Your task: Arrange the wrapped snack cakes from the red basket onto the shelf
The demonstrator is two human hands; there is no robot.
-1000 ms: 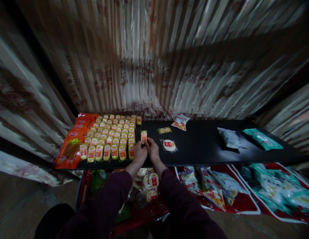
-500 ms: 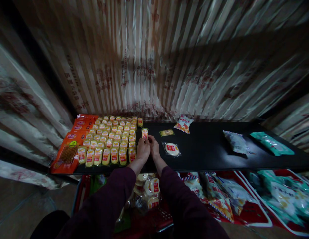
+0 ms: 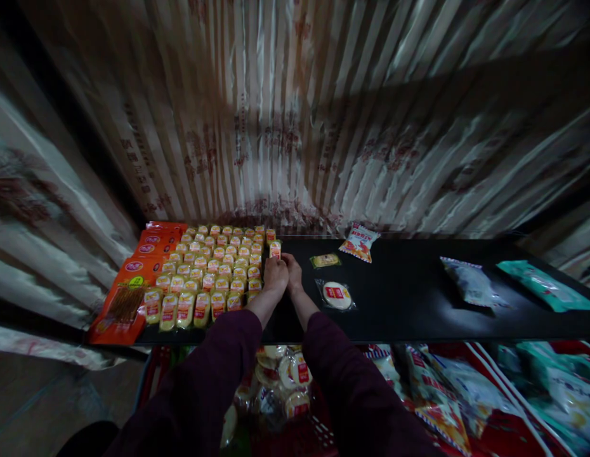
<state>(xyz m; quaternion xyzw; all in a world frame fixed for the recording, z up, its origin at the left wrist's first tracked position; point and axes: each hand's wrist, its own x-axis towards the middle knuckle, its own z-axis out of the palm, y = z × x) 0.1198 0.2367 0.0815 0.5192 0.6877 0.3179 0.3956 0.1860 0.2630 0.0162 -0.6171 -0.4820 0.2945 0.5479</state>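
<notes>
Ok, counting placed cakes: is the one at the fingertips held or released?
Held: left hand and right hand meet at the cake, hiding its near end. Cannot tell whether it touches the shelf.

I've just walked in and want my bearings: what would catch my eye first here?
Probably the tight rows of small yellow wrapped cakes on the left part of the black shelf, with bright orange snack packets at their left. Next, the left hand and right hand, close together beside the rows, at the near end of one upright-labelled cake.
</notes>
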